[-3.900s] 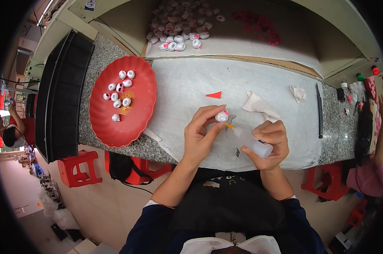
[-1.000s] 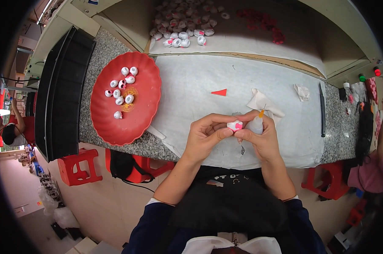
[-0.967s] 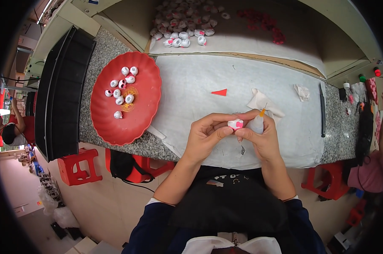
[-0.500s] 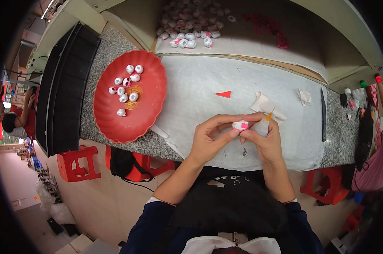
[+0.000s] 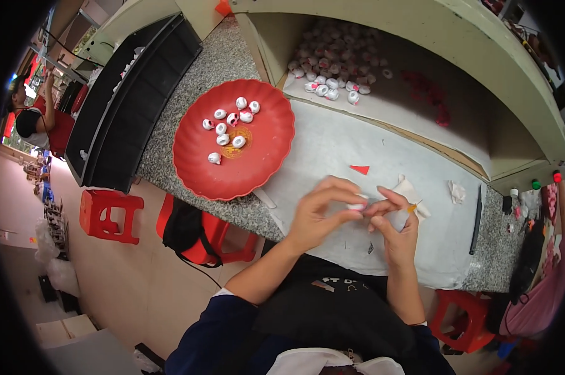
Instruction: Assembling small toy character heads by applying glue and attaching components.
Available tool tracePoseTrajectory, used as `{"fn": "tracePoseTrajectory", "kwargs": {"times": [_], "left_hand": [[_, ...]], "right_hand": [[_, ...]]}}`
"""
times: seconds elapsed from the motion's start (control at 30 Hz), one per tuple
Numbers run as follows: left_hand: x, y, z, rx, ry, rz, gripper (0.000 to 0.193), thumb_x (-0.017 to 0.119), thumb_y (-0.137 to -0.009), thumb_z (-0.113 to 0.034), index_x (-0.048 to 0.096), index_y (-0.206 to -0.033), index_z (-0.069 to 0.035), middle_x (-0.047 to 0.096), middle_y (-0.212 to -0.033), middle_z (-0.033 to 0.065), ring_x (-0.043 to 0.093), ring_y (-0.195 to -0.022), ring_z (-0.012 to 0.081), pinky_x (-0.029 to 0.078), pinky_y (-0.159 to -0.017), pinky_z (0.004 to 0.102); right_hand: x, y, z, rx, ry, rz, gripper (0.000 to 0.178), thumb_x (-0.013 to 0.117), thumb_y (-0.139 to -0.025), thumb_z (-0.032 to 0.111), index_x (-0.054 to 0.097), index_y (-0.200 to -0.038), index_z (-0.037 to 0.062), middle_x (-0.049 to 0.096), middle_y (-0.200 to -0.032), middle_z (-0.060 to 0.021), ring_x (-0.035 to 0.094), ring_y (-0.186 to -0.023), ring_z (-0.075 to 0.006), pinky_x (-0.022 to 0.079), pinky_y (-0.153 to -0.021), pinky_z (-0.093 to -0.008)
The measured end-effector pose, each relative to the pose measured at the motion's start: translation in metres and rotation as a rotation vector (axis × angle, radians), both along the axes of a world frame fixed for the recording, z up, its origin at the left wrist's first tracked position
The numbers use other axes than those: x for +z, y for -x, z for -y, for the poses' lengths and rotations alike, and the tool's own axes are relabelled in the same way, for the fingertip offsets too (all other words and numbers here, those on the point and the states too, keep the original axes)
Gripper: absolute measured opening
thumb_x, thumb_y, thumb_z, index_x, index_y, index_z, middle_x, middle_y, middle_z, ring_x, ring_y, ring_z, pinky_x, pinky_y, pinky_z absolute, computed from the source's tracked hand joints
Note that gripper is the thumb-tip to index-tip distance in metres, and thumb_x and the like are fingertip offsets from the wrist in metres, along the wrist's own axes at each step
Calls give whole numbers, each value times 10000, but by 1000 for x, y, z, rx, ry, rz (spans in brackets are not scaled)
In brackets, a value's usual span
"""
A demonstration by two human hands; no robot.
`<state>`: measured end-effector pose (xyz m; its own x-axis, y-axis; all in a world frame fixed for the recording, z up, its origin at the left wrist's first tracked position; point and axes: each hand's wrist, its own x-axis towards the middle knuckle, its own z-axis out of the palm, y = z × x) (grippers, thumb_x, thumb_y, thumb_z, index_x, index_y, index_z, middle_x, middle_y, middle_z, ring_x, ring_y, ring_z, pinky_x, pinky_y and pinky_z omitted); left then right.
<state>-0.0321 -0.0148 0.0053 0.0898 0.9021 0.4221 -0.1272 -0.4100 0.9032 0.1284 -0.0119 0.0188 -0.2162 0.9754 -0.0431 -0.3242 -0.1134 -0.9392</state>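
Between thumb and fingertips, my left hand pinches a small rounded white piece with pink on it, held just over the white-covered worktop. My right hand is close beside it, wrapped round a small translucent bottle with an orange needle tip pointing up and away. The right thumb and forefinger are near the piece but seem apart from it. To the left, a red scalloped plate carries several similar white pieces, spread over its far half.
A shelf opening at the back holds a heap of white pieces and dark pink bits. A red scrap, crumpled tissue and a dark pen-like tool lie on the white sheet. A black bin stands left.
The view has swung left, so plate and shelf sit further right. My right fingers have drawn off the white piece, leaving it in my left hand; the bottle stays in my right.
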Motion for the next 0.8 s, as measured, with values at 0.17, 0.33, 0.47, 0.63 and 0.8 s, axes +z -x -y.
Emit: {"fn": "tracePoseTrajectory", "kwargs": {"times": [0.17, 0.33, 0.47, 0.63, 0.8], "left_hand": [[66, 50, -10, 899, -167, -686, 353, 655, -634, -60, 559, -973, -74, 479, -1021, 101, 435, -962, 257, 329, -842, 326], [59, 9, -101, 543, -402, -821, 313, 599, -685, -90, 546, -994, -91, 519, -975, 128, 430, -983, 288, 324, -851, 353], [39, -46, -197, 403, -325, -1041, 307, 534, -709, -71, 536, -1013, -111, 483, -1074, 115, 397, -1044, 304, 299, -893, 359], [-24, -58, -285, 706, -469, -1493, 209, 533, -704, -213, 601, -899, -178, 516, -1038, 55, 442, -1022, 263, 295, -909, 425], [-14, -41, -251, 519, -522, -1073, 222, 582, -673, -95, 614, -891, -128, 535, -910, 76, 502, -882, 198, 418, -718, 287]], "right_hand": [[12, -27, -6, -245, -219, 253, 613, 595, -635, -36, 316, -1176, 29, 475, -851, -48, 451, -662, -98, 387, -655, -208], [-6, -40, -14, -373, -341, 256, 567, 506, -648, -36, 264, -1154, 52, 409, -948, -87, 431, -666, -120, 381, -618, -228], [-7, -38, -3, -316, -379, 170, 421, 411, -637, -52, 277, -1021, 55, 377, -989, -120, 437, -634, -135, 392, -577, -244], [-16, -35, -2, -279, -403, 126, 345, 410, -657, -63, 283, -956, 53, 374, -991, -122, 448, -646, -134, 402, -583, -250], [-15, -38, -2, -241, -428, 241, 285, 473, -722, -44, 371, -985, 1, 369, -1000, -112, 480, -715, -146, 442, -592, -261]]}}
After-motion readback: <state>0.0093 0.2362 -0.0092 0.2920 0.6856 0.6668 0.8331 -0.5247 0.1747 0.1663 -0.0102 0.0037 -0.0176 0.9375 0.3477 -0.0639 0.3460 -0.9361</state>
